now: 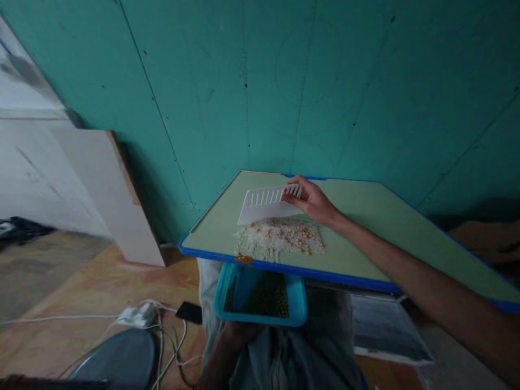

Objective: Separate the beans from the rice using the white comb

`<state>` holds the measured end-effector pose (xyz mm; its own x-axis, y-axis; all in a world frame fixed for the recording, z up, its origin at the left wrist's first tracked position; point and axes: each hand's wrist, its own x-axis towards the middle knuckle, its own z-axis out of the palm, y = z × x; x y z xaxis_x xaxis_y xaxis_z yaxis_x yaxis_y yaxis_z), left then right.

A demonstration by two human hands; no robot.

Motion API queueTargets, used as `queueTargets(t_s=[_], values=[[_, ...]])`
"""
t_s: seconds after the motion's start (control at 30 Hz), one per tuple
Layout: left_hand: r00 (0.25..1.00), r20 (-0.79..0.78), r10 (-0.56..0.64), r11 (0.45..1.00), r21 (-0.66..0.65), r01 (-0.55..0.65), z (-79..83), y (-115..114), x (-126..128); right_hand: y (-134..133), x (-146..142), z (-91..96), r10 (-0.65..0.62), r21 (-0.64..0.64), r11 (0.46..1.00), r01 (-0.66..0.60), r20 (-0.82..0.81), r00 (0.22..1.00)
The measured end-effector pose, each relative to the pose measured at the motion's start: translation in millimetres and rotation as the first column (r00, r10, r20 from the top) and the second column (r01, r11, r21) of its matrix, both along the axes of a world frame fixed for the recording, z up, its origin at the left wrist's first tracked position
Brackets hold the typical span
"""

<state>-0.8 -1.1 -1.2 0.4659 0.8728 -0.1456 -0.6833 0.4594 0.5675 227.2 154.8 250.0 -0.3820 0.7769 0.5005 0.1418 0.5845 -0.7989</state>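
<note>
My right hand (311, 201) is closed on one end of a white slotted plastic plate (260, 210), tilted over the pale green tabletop (353, 227). The plate's lower edge is at the back of a spread heap of white grains (260, 236), which look like rice. Yellow kernels (300, 235) are mixed into the heap, mostly on its right. Below the table's front edge, my left hand (240, 331) holds a blue plastic tub (299, 314) from underneath; its fingers are mostly hidden. Dark greenish grains (266, 295) lie inside the tub.
Blue edging (349, 279) runs along the table's front, with an orange-brown patch (244, 260) near the grains. A green wall (284, 108) stands behind. On the floor at left are cables with a white power strip (140, 315), a black phone-like object (189, 312) and a leaning board (117, 200).
</note>
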Motion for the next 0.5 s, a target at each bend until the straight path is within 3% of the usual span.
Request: queueTargets(t_s=[0.23, 0.5], values=[[0.999, -0.04, 0.031, 1.0, -0.001, -0.031, -5.0, 0.2, -1.8, -11.5, 1.4, 11.3, 0.052, -0.006, 0.999, -0.052, -0.019, 0.998], [0.999, 0.043, 0.004, 0.998, -0.063, -0.001, 10.5, -1.1, 0.7, -22.5, 4.4, 14.2, 0.079, 0.011, 0.997, -0.079, 0.011, 0.997]])
